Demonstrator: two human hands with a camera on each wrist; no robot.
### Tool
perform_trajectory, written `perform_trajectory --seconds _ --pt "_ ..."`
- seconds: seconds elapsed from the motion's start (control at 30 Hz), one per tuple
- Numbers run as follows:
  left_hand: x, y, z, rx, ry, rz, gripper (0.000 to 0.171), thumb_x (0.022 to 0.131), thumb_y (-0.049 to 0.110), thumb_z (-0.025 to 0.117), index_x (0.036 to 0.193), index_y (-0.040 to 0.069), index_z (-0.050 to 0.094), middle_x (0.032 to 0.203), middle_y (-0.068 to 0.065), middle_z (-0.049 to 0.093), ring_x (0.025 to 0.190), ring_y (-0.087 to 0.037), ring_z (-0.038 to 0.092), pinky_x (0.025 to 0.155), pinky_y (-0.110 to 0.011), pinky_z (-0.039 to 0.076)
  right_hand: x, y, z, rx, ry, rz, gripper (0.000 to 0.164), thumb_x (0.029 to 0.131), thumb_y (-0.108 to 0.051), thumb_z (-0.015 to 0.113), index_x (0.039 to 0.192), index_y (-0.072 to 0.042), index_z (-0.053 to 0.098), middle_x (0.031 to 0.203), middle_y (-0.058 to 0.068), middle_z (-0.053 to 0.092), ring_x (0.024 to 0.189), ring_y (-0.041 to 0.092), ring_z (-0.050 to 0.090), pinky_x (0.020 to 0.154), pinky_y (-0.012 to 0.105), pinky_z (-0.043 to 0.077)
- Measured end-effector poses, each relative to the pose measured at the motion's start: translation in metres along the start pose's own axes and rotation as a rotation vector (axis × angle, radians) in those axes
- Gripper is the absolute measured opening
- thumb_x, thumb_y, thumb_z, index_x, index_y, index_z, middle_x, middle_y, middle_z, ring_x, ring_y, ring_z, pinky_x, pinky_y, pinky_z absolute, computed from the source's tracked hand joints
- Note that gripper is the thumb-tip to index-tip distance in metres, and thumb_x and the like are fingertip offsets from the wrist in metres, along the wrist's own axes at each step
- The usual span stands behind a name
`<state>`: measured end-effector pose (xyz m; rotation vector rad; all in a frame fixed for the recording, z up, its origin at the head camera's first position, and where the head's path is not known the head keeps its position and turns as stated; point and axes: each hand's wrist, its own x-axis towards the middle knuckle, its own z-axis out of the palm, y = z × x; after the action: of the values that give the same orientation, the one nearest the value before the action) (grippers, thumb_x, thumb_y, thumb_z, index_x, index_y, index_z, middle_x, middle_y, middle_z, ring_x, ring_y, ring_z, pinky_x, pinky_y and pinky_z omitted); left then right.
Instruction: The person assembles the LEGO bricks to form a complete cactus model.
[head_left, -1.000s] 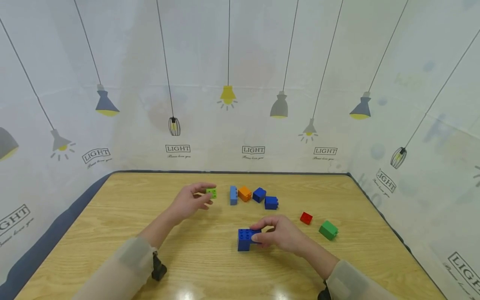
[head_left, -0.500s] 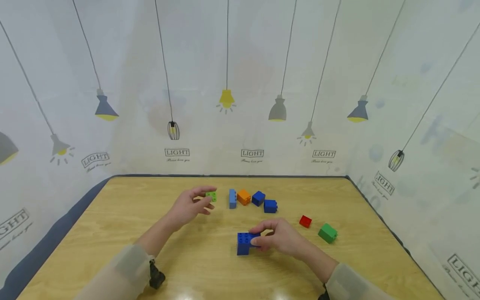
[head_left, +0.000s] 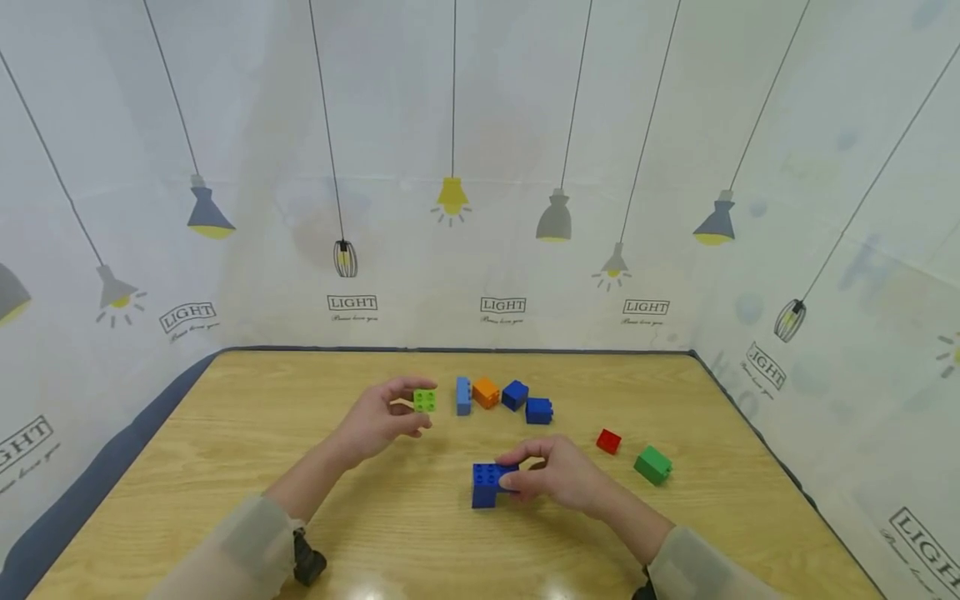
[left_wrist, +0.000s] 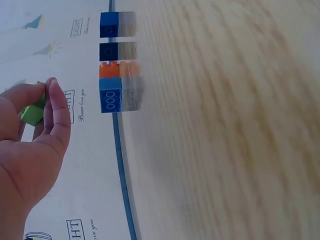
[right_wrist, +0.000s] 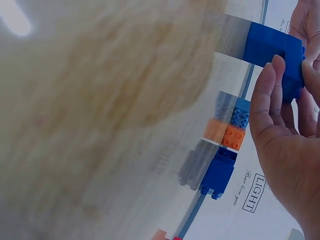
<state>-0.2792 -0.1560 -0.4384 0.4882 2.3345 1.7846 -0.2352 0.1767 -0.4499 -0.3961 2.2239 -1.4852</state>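
My left hand (head_left: 378, 422) holds a lime green building brick (head_left: 424, 401) between thumb and fingers, its studs showing in the head view. In the left wrist view the fingers hide much of this brick (left_wrist: 33, 115). My right hand (head_left: 566, 477) pinches the right part of a blue brick assembly (head_left: 483, 487) at the middle of the table. The right wrist view shows the assembly (right_wrist: 267, 45) as two joined blue bricks, one standing on the table and the other jutting out at its top. Thumb and fingers lie on either side of the jutting brick.
Behind the hands stand a light blue brick (head_left: 463, 396), an orange brick (head_left: 486, 392) and two dark blue bricks, one farther back (head_left: 514, 395) and one nearer (head_left: 538, 411). A red brick (head_left: 608, 442) and a green brick (head_left: 653, 465) lie to the right on the wooden table (head_left: 360, 533).
The lime green brick has come out from behind the left fingers, nearer the fingertips, with more studs showing. My right hand and the blue assembly stay nearly still; the head view shifts slightly.
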Motion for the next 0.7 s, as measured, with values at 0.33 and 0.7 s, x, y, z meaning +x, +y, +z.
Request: perform_trajectory --seconds 0.33,0.7 --pt "-0.006 0.003 0.007 0.093 -0.004 0.008 0.045 0.102 0.017 0.079 0.145 0.017 0.068 0.125 -0.016 0.068 0.102 -0.025 0.071 0.085 -0.041 0.065 0.0 -0.002 0.0 0.013 -0.005 -0.011 0.031 0.099 -0.024 0.085 0.126 -0.009 0.081 0.135 0.01 0.075 0.096 0.02 0.08 0.086 0.04 0.069" --pt "-0.014 0.011 0.024 0.187 -0.078 0.053 0.039 0.101 0.022 0.081 0.138 0.014 0.073 0.136 -0.012 0.07 0.111 -0.023 0.069 0.081 -0.031 0.06 0.0 -0.003 0.0 0.01 -0.011 -0.025 0.031 0.1 -0.024 0.084 0.126 -0.009 0.081 0.134 0.011 0.075 0.095 0.019 0.08 0.086 0.04 0.069"
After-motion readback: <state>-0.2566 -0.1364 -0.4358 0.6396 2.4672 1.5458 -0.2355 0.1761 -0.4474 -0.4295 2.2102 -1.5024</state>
